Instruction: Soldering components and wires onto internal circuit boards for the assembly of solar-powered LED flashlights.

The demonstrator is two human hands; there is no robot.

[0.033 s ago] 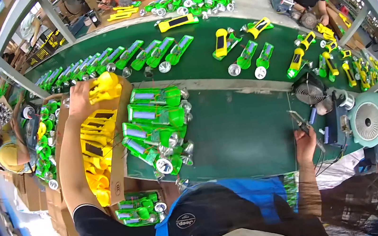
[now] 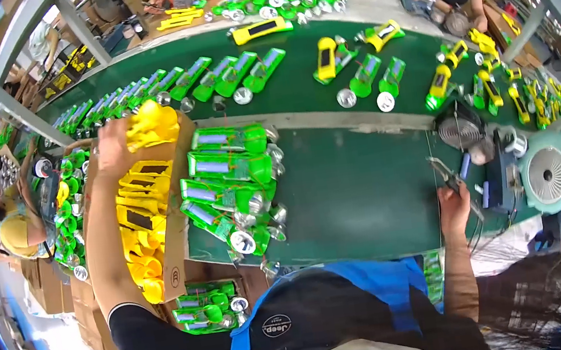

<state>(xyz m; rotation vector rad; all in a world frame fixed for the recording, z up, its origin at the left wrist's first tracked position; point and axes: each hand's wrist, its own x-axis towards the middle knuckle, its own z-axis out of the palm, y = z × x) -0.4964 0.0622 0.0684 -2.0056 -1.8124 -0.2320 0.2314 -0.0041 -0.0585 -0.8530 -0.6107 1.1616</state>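
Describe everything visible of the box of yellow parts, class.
The box is long, brown and open-topped, apparently cardboard, with a dark mark towards its near end. It runs away from the camera, left of the green pieces. Yellow parts fill it, heaped at the far end beside the left hand. Whether that hand touches the box is unclear.

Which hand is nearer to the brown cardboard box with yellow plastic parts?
Left. The left hand is at the far end of the brown cardboard box, beside piled yellow plastic parts. The right hand, holding a slender grey tool, is well to the box's right.
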